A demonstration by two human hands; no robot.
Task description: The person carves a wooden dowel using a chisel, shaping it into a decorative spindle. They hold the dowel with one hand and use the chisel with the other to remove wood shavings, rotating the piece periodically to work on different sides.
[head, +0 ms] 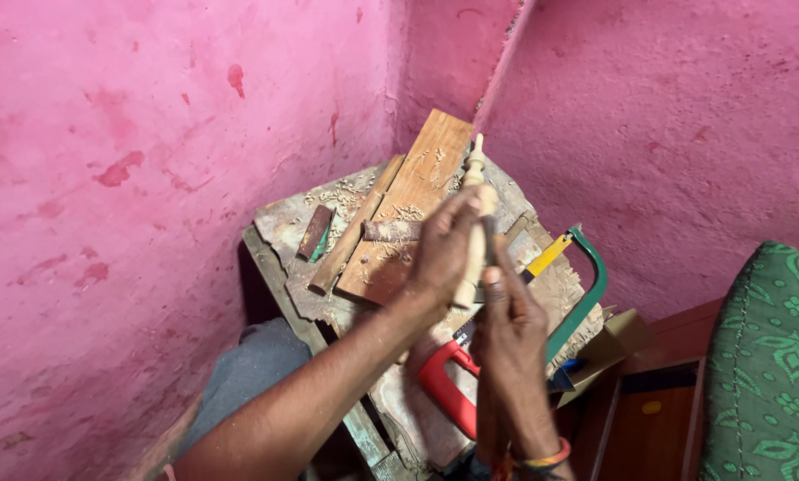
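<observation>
from my remote feed, the left hand gripped a pale turned wooden spindle, its long axis near upright over the workbench middle; the right hand closed just below, beside a hacksaw.

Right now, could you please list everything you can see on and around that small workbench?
Turned pale wooden spindle: one, light tan, upright in both hands.
Brown wooden plank: one, on the bench, dusted with shavings.
Narrow wooden strip: one, brown, left of the plank.
Small dark block: one, brown with a green edge, bench's left side.
Green-framed hacksaw: one, yellow near its top end, bench's right edge.
Red saw handle: one, near the bench's front.
Worn wooden bench: one, grey-brown, in the pink corner.
Green patterned cushion: one, far right.
Left hand: gripping the spindle.
Right hand: holding its lower end.
</observation>
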